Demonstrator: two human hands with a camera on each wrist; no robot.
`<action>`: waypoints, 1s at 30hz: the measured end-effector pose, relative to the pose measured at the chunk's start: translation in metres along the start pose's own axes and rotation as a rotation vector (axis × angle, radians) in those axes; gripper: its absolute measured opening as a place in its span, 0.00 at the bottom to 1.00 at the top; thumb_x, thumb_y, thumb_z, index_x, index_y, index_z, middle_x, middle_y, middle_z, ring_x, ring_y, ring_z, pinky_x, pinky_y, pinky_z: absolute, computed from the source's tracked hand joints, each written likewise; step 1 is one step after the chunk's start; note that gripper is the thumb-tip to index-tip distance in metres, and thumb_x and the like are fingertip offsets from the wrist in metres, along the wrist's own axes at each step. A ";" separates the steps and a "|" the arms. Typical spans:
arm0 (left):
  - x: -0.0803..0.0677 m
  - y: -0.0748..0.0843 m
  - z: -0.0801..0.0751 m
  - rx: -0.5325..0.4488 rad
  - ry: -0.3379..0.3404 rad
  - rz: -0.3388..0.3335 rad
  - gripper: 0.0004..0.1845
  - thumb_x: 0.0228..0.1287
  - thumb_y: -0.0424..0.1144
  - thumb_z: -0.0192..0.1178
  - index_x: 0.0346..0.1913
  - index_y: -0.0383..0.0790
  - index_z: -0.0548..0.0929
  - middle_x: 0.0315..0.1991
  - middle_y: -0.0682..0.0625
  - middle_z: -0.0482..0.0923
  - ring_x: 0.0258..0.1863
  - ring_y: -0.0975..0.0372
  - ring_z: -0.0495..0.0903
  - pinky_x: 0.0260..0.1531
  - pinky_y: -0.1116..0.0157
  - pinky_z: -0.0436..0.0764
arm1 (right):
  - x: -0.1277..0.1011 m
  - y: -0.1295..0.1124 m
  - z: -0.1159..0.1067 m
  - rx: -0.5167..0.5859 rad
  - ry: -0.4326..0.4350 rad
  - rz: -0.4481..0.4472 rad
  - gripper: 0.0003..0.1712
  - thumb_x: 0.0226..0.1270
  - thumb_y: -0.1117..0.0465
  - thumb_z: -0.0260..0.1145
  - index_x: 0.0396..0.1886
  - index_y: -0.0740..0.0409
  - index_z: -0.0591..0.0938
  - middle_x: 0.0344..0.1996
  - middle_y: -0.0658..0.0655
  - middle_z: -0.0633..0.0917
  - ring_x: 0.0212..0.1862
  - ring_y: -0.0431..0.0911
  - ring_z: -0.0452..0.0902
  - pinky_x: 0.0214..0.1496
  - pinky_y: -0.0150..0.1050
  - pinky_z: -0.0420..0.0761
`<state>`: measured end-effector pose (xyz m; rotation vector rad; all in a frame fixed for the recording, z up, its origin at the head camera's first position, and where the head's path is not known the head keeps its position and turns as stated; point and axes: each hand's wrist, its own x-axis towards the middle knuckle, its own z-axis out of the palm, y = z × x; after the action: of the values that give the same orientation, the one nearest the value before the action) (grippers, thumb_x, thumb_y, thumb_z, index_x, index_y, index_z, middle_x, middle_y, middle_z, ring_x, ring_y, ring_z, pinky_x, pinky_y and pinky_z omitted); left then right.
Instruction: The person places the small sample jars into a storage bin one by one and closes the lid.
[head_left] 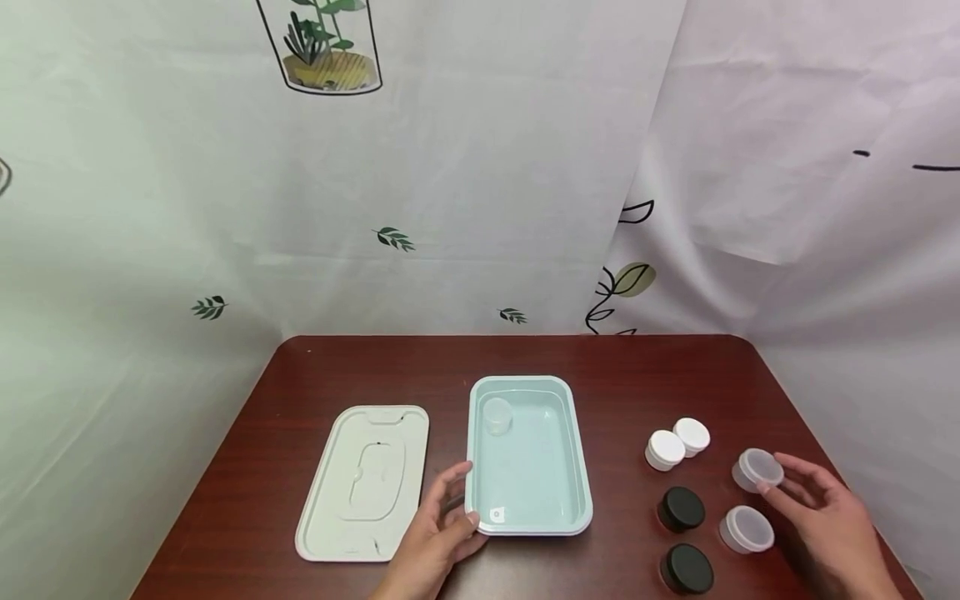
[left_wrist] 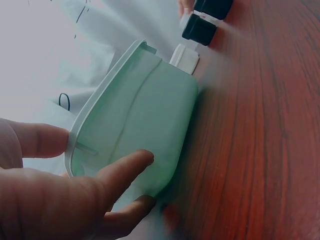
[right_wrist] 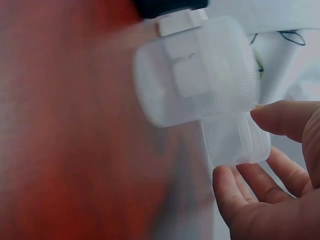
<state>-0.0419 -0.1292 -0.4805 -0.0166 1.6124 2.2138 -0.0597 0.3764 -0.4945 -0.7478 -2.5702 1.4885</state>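
Leaf-printed curtains hang behind the dark red bench (head_left: 360, 367). On it, the left hand (head_left: 438, 533) grips the near left corner of the mint tray (head_left: 577, 467), thumb over the rim. The right hand (head_left: 825, 508) reaches with loosely spread fingers, fingertips at a clear jar (head_left: 757, 469), holding nothing. Beyond lie another clear jar (head_left: 746, 529), two black jars (head_left: 681, 508), two white jars (head_left: 665, 450), and a pale lid (head_left: 363, 483) left of the tray.

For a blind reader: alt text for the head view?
A left hand holds the near corner of a mint tray while a right hand touches a clear lidded jar on a red-brown table.
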 end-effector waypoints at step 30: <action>-0.003 0.002 0.000 0.004 -0.009 -0.003 0.39 0.77 0.30 0.55 0.84 0.41 0.51 0.78 0.29 0.50 0.67 0.53 0.75 0.62 0.45 0.81 | -0.024 -0.150 0.071 0.090 -0.412 -0.504 0.31 0.70 0.61 0.75 0.70 0.62 0.78 0.52 0.50 0.90 0.50 0.33 0.86 0.43 0.32 0.86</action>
<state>-0.0395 -0.1304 -0.4781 -0.0083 1.6114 2.2055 -0.1156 0.2481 -0.4026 0.2412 -2.6433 1.6861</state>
